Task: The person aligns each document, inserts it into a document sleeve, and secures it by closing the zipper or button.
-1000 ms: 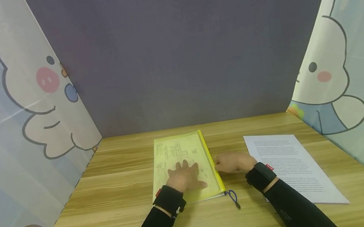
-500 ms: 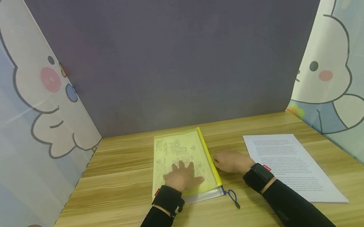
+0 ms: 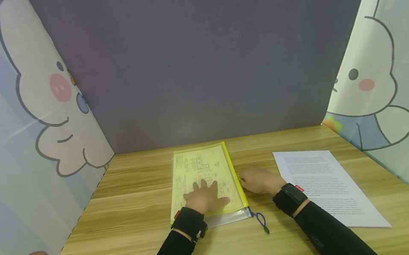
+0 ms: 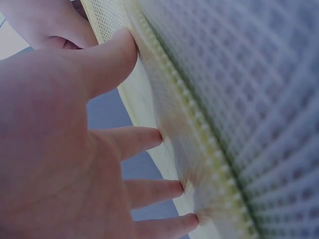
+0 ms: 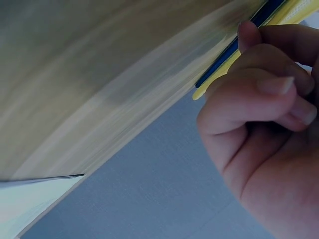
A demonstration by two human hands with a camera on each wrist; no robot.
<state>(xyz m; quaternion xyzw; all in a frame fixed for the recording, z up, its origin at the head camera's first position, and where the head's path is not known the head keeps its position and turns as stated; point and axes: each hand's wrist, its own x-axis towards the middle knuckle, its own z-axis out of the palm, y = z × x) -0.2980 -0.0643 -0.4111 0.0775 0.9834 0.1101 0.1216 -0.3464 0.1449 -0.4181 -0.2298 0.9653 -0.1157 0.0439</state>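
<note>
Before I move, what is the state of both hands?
Left hand: open, spread on the folder.
Right hand: curled at the folder's edge; any pinch cannot be told.

Work surface before me: a wooden table (image 3: 134, 240), light brown, streaked grain running left to right. On it, slightly left of centre from where I am, lies a yellow zip pouch (image 3: 210, 167), long sides pointing away from me, line drawings showing on its face, a clear strip at its near end. A blue cord (image 3: 264, 221) with a dark tip trails from its near right corner onto the wood. To my right, well apart, lies printed white paper (image 3: 324, 185), text up, set askew.
</note>
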